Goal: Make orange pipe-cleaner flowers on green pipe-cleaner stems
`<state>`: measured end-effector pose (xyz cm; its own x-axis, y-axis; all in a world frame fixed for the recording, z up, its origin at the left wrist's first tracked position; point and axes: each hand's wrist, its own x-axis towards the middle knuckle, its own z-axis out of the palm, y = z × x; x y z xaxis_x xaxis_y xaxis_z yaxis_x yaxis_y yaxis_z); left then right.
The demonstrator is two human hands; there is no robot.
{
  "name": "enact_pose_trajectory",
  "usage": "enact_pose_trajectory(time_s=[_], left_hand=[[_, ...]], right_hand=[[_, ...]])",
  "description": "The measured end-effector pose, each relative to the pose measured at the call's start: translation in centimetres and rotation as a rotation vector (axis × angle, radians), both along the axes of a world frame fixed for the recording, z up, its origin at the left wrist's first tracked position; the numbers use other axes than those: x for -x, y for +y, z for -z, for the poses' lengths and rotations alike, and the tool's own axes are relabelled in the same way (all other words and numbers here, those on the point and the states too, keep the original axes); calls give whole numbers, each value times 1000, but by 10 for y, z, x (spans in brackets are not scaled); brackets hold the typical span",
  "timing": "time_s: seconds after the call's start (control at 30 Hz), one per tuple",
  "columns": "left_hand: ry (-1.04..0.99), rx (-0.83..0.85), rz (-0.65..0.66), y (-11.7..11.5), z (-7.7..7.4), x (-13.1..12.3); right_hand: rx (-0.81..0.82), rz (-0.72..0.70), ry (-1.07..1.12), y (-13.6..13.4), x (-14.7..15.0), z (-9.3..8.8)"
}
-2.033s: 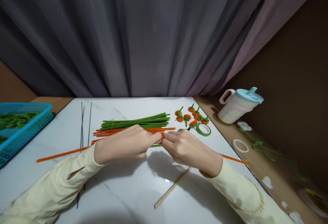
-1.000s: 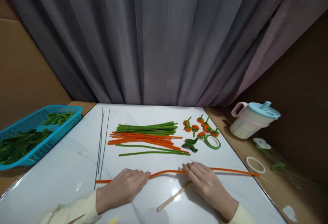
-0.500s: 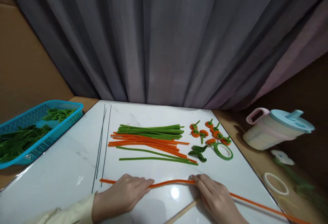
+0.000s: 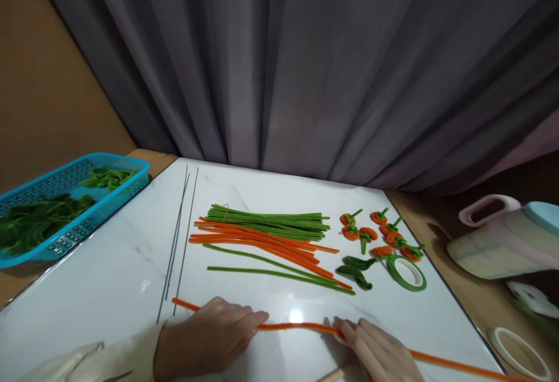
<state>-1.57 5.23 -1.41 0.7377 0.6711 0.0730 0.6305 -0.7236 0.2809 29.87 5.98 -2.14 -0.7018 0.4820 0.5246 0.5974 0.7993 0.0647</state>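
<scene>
A long orange pipe cleaner (image 4: 299,326) runs sideways near the front of the white table (image 4: 262,289), pinched in both hands. My left hand (image 4: 213,332) is closed on it near its left end, which sticks out past the wrist side. My right hand (image 4: 373,347) grips it farther right, and the rest trails off beyond that hand to the lower right. Under my right hand a pale wooden stick (image 4: 334,375) shows in part; whether the fingers hold it, I cannot tell. Between the hands the pipe cleaner is nearly straight.
Behind lie green pipe cleaners (image 4: 271,222) and orange pipe cleaners (image 4: 257,242). Thin dark wires (image 4: 177,236) lie left. Small orange pumpkins (image 4: 368,233), dark green leaf shapes (image 4: 356,271) and green tape (image 4: 406,272) are right. A blue basket (image 4: 109,204) and a jug (image 4: 502,242) flank the table.
The view has turned a little, shifting things on the table. The pipe cleaner's bowed stretch between my hands is now flatter. Both hands keep their hold.
</scene>
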Motion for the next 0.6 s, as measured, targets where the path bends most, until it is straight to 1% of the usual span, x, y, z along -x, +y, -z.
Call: enact_pose_trajectory(time_s=[0.07, 0.17, 0.23, 0.33, 0.4, 0.47, 0.6], left_hand=[[-13, 11, 8, 1, 1, 0], [-26, 8, 10, 1, 3, 0], [-22, 8, 2, 2, 3, -1], [-8, 9, -2, 2, 2, -1], [1, 10, 5, 3, 2, -1], [-9, 4, 15, 3, 2, 0], [-61, -41, 23, 3, 6, 1]], right_hand=[[23, 4, 29, -1, 1, 2], [101, 77, 68, -3, 6, 5], [110, 102, 95, -4, 12, 3], [84, 74, 91, -7, 20, -5], [57, 67, 45, -10, 23, -12], [-7, 65, -15, -13, 25, -17], [-109, 84, -100, -15, 25, -18]])
